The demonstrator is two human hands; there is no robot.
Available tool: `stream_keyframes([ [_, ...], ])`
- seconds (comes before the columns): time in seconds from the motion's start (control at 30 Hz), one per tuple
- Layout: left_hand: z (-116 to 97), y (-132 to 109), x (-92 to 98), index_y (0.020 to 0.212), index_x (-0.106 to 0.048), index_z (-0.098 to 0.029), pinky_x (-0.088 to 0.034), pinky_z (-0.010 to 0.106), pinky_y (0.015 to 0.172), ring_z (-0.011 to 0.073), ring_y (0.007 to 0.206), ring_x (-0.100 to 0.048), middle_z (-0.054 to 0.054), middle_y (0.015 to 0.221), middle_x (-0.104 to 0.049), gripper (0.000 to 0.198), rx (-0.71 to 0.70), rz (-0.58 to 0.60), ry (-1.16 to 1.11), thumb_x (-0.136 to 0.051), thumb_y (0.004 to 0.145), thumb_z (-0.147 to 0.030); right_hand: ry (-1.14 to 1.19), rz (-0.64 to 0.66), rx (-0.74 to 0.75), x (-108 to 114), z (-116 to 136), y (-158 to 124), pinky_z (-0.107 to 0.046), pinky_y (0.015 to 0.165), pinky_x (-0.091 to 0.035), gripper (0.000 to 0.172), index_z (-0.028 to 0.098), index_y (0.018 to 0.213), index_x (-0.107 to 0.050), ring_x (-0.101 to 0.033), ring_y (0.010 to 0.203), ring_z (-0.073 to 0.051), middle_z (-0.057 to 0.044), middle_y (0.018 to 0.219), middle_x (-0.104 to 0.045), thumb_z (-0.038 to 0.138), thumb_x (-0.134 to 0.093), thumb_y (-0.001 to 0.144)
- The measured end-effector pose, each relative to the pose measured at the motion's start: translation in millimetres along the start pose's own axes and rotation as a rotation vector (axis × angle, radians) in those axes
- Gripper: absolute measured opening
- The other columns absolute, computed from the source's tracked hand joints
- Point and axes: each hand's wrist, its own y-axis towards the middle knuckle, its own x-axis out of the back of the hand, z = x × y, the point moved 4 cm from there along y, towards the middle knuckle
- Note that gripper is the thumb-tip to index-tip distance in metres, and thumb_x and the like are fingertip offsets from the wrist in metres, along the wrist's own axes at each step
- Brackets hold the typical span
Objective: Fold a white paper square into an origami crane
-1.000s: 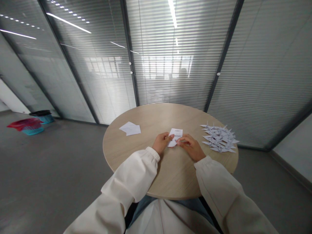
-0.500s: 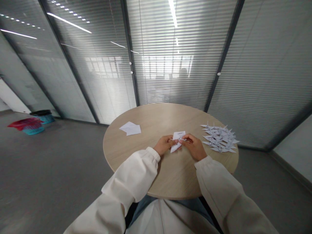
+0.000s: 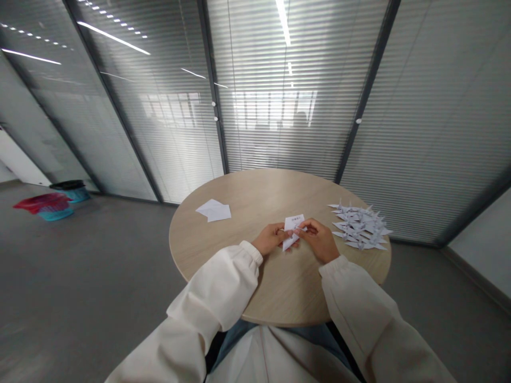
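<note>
Between my left hand (image 3: pixel 271 239) and my right hand (image 3: pixel 315 240), a folded white paper (image 3: pixel 293 232) with small dark print is pinched by the fingertips of both hands. Its lower end tapers to a point, and it stands tilted just above the round wooden table (image 3: pixel 255 197). To the left, a few loose white sheets (image 3: pixel 213 211) lie flat. Nearest my right hand, a pile of white origami cranes (image 3: pixel 359 227) covers the table's right side. Cream sleeves cover both forearms.
Behind the table stand glass partitions (image 3: pixel 287 127) with slatted blinds. A red-lined teal basket (image 3: pixel 51 207) and a dark-lidded teal bin (image 3: pixel 74 190) stand on the grey floor at the far left. The table's near edge lies under my forearms.
Over the last second, the paper has gone from a flat rectangle to a narrower, pointed fold. It has shifted slightly up and right, with both hands closer around it.
</note>
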Motion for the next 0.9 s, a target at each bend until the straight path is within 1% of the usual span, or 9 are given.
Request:
stream_keyframes([
  [0.27, -0.1, -2.4, -3.1, 0.098, -0.057, -0.008, -0.049, 0.023, 0.055, 0.0187, 0.072, -0.065, 0.016, 0.089, -0.066, 0.047, 0.022, 0.036, -0.006, -0.065, 0.069, -0.045, 0.041, -0.031, 0.014, 0.3, 0.7, 0.6, -0.026, 0.060, -0.046, 0.024, 0.020, 0.078, -0.054, -0.059, 0.064, -0.016, -0.001, 0.073, -0.063, 0.036, -0.068, 0.067],
  [0.4, 1.1, -2.3, -2.4, 0.101, -0.057, -0.008, -0.049, 0.023, 0.056, 0.0197, 0.075, -0.065, 0.017, 0.092, -0.066, 0.049, 0.027, 0.034, -0.003, -0.065, 0.069, -0.045, 0.083, -0.023, -0.011, 0.1, -1.9, 1.0, -0.027, 0.058, -0.047, 0.031, 0.022, 0.083, -0.047, -0.061, 0.062, -0.017, -0.001, 0.073, -0.065, 0.035, -0.069, 0.066],
  [0.53, -1.5, -3.6, -3.9, 0.103, -0.057, -0.008, -0.050, 0.025, 0.057, 0.0203, 0.077, -0.065, 0.018, 0.090, -0.067, 0.051, 0.056, 0.021, 0.007, -0.062, 0.071, -0.047, 0.060, -0.036, -0.038, 0.7, -2.1, 0.3, -0.028, 0.056, -0.048, 0.036, 0.023, 0.087, -0.042, -0.062, 0.059, -0.018, 0.000, 0.070, -0.066, 0.035, -0.069, 0.065],
  [0.73, -3.3, -4.5, -6.8, 0.099, -0.058, -0.008, -0.052, 0.027, 0.060, 0.0189, 0.074, -0.065, 0.015, 0.089, -0.067, 0.052, 0.101, 0.016, -0.004, -0.075, 0.059, -0.036, -0.004, -0.066, -0.043, 0.8, -0.4, -0.3, -0.029, 0.055, -0.048, 0.038, 0.024, 0.087, -0.043, -0.062, 0.058, -0.018, 0.001, 0.068, -0.066, 0.036, -0.069, 0.064],
  [0.9, 3.6, -2.6, -5.7, 0.092, -0.058, -0.008, -0.053, 0.029, 0.060, 0.0184, 0.070, -0.065, 0.013, 0.084, -0.067, 0.047, 0.114, 0.015, -0.040, -0.076, 0.058, -0.036, -0.027, -0.089, -0.046, 0.9, -1.5, 0.0, -0.029, 0.054, -0.047, 0.041, 0.024, 0.089, -0.044, -0.061, 0.056, -0.018, 0.001, 0.065, -0.066, 0.039, -0.070, 0.061],
])
